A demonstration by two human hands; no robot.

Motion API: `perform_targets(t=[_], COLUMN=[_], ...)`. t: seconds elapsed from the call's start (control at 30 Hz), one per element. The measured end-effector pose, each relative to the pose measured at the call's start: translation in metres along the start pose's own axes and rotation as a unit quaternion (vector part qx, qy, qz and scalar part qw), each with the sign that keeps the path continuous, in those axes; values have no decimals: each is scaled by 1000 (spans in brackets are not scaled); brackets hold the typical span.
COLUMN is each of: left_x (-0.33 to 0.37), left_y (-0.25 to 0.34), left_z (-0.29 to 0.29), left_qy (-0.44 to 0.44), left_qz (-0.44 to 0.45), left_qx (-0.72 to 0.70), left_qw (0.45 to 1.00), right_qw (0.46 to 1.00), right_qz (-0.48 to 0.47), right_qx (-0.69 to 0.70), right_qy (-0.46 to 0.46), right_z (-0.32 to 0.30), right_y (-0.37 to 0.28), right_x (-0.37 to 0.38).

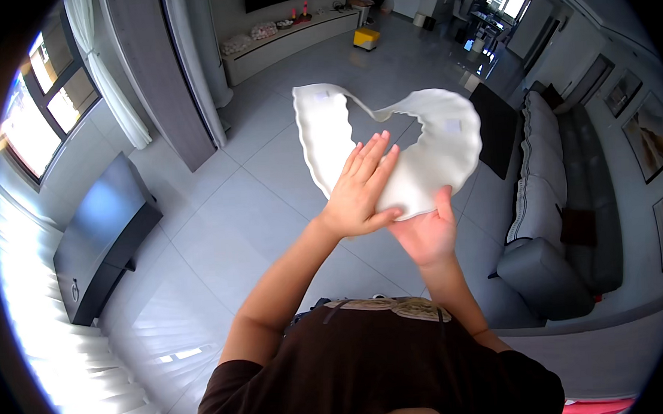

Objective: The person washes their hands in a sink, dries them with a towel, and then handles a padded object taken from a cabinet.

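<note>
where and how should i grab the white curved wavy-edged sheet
Probably the broad near edge of the white, curved, wavy-edged sheet, from below with the right hand, palm under, thumb over the rim: it looks thin and bendy, with its far edge dipping.

Dark brown shirt (355, 371) (short-sleeved).

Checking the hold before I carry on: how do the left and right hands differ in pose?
The left hand lies palm down on the white cloth, while the right hand is turned palm up at its near edge. The left hand's fingers are stretched out in view; the right hand's are hidden beneath the cloth, with its thumb showing over the edge. Both hands are bare and touch the same cloth.
</note>
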State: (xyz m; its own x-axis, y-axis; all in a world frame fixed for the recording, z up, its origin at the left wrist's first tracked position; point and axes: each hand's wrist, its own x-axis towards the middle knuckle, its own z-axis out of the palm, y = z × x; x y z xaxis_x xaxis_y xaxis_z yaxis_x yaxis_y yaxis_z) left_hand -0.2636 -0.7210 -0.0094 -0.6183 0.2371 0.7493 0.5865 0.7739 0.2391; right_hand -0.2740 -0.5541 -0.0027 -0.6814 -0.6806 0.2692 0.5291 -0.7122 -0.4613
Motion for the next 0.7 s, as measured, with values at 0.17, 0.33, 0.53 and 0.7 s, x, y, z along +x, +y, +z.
perform_targets(t=[0.17,0.33,0.53,0.7], left_x=[1,12,27,22], left_y=[-2,12,42,36], left_z=[-22,-21,-6,24], left_qy=[-40,-30,-3,33], left_qz=[29,32,-33,-53], left_qx=[-33,-40,23,64], left_qw=[998,998,999,996], right_qw=[999,999,909,953], right_qz=[20,-34,-97,-63], right_qx=[20,1,-382,-292], right_qy=[-26,-31,-132,-48], right_z=[-4,-13,-45,-20], right_y=[-17,-13,8,19], right_x=[-4,-1,-9,-7])
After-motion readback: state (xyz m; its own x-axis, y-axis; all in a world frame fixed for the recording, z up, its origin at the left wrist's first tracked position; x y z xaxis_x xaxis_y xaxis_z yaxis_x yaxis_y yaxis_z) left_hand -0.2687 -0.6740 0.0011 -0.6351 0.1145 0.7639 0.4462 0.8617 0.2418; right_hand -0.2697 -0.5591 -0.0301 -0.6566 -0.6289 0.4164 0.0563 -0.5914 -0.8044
